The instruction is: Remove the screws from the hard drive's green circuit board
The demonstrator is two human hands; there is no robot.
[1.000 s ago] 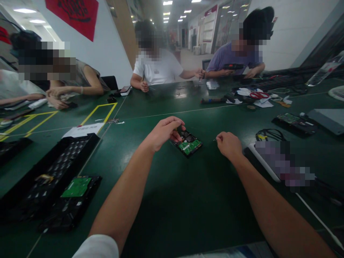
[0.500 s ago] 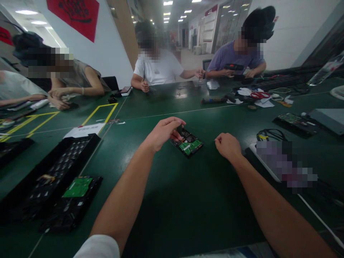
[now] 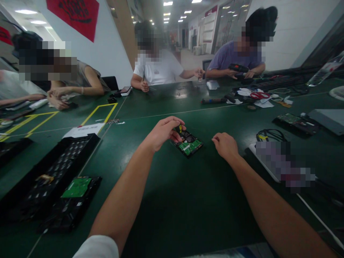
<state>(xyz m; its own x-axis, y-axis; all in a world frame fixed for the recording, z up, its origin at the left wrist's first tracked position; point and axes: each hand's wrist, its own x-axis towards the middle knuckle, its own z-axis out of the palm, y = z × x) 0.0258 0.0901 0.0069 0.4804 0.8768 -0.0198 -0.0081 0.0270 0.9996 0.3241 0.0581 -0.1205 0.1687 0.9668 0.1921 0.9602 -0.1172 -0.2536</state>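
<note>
While a hard drive [image 3: 188, 143] lies board-side up below the left hand [image 3: 166, 132], the right hand [image 3: 225, 144] is held apart

Between the two hands, the hard drive is set on the green table [image 3: 193, 200], well in from the near edge and with one corner turned toward it. Its left end is partly covered by the left fingers, so it lies right at the fingertips; its green circuit board [image 3: 192, 146] is left exposed.

A pale label on that board is too small to be read. Dark brush-style characters are borne by a red poster [image 3: 76, 16] beyond the table, and printed characters by a white paper sheet [image 3: 84, 130] at the far end of a long black tray [image 3: 57, 161]; neither can be made out.

By the left thumb and fingers, a small dark-and-yellow object [image 3: 180, 128] is pinched just above the drive; its lower part is hidden. Whether the drive is also pressed by the lower fingers cannot be told. The right fingers are curled in and pressed together, just above the table; whether something tiny is held at their tips cannot be told.

Toward the table's left edge, a second unit with a green board [image 3: 77, 187] is placed beside the tray. Toward the right edge, a coiled black cable [image 3: 271, 135] is laid beyond a white-edged device [image 3: 264, 163].
</note>
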